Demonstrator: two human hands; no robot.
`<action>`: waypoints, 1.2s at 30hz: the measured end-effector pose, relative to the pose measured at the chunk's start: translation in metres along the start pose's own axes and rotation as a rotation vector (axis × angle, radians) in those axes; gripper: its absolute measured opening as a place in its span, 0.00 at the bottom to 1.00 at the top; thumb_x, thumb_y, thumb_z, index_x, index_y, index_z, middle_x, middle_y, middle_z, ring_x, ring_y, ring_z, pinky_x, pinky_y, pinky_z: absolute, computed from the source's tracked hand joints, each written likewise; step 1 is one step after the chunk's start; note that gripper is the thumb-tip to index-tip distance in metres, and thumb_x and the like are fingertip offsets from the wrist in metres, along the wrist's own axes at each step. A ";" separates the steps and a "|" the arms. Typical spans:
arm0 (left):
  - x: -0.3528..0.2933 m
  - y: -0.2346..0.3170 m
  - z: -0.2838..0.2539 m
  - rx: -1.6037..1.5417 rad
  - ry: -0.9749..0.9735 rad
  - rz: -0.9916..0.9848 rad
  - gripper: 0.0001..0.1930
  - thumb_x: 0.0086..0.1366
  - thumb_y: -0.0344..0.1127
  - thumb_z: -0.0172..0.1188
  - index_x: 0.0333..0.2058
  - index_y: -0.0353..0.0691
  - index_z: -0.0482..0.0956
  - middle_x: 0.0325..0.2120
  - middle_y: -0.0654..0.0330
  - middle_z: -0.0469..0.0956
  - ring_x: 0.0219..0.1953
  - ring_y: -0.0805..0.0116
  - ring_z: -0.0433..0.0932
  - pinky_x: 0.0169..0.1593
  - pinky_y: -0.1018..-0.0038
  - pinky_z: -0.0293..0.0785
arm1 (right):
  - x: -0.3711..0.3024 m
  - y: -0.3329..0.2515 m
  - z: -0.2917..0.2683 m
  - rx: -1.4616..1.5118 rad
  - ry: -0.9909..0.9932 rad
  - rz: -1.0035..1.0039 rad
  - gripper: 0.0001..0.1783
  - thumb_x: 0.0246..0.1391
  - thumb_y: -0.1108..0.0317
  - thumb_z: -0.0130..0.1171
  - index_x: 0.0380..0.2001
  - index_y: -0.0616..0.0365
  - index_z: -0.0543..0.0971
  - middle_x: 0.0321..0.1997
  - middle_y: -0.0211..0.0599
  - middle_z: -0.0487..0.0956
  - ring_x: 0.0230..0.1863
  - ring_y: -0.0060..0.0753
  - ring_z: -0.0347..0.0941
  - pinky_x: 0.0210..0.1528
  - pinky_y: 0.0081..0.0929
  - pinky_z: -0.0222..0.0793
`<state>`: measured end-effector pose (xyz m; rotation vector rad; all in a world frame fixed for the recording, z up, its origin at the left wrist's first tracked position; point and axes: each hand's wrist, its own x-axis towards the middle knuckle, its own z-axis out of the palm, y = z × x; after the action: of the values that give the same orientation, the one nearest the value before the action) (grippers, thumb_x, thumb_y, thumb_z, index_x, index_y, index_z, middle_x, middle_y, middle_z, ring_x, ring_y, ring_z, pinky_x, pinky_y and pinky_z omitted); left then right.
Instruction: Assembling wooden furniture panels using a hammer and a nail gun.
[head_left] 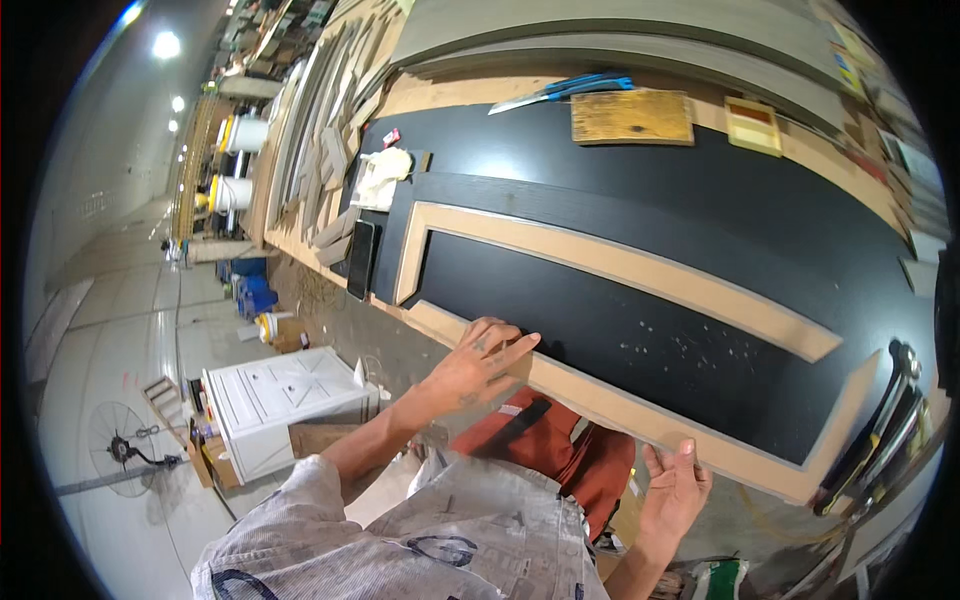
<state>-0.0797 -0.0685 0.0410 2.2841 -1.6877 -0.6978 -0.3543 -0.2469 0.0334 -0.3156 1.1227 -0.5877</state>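
Two L-shaped pieces of pale wooden frame lie on a black panel, with gaps between their ends. My left hand (pixel 487 362) lies across the near frame piece (pixel 600 402), its thumb pointing right and its fingers bent over the inner edge. Farther right, my right hand (pixel 678 487) has its fingertips at the outer edge of that same piece, close to its corner. Beyond them, the far frame piece (pixel 600 262) lies untouched, its long strip slanting across the panel. Small white specks dot the black panel (pixel 570 310) between the two.
A blue-handled saw (pixel 590 84), a stained wood block (pixel 632 117) and a small open box (pixel 752 127) lie at the back. Left are a phone (pixel 363 259), a glove-like white cloth (pixel 385 172) and wood strips. Clamps (pixel 880 430) sit right; a white cabinet (pixel 285 405) stands lower left.
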 end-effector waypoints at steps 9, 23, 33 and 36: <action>0.005 -0.036 -0.002 -0.133 0.052 -0.019 0.30 0.55 0.34 0.66 0.60 0.46 0.74 0.53 0.55 0.69 0.59 0.51 0.66 0.66 0.49 0.60 | 0.025 0.009 -0.010 -0.257 0.043 0.192 0.13 0.64 0.61 0.61 0.43 0.59 0.80 0.41 0.40 0.84 0.40 0.38 0.84 0.33 0.29 0.83; -0.006 -0.038 0.003 -0.029 0.084 -0.068 0.32 0.53 0.39 0.70 0.59 0.53 0.75 0.53 0.58 0.71 0.60 0.53 0.67 0.69 0.49 0.60 | 0.016 -0.023 -0.002 -0.840 -0.111 0.280 0.16 0.67 0.59 0.55 0.34 0.63 0.79 0.27 0.40 0.83 0.29 0.31 0.82 0.25 0.21 0.73; 0.017 -0.030 -0.004 0.076 -0.038 -0.079 0.31 0.51 0.41 0.72 0.55 0.44 0.78 0.51 0.53 0.74 0.60 0.47 0.68 0.66 0.48 0.62 | 0.047 -0.097 -0.036 -1.583 0.480 -0.777 0.31 0.56 0.65 0.69 0.60 0.62 0.71 0.59 0.45 0.72 0.57 0.40 0.69 0.58 0.37 0.67; 0.001 -0.022 -0.014 0.087 -0.076 -0.192 0.32 0.49 0.33 0.72 0.56 0.42 0.77 0.55 0.51 0.70 0.61 0.44 0.66 0.65 0.48 0.63 | 0.073 -0.083 -0.036 -1.477 0.398 -0.779 0.43 0.46 0.66 0.75 0.64 0.63 0.67 0.63 0.53 0.70 0.65 0.53 0.64 0.67 0.42 0.58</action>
<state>-0.0542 -0.0644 0.0435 2.5354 -1.5732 -0.7735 -0.3879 -0.3545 0.0074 -2.0391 1.6665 -0.3760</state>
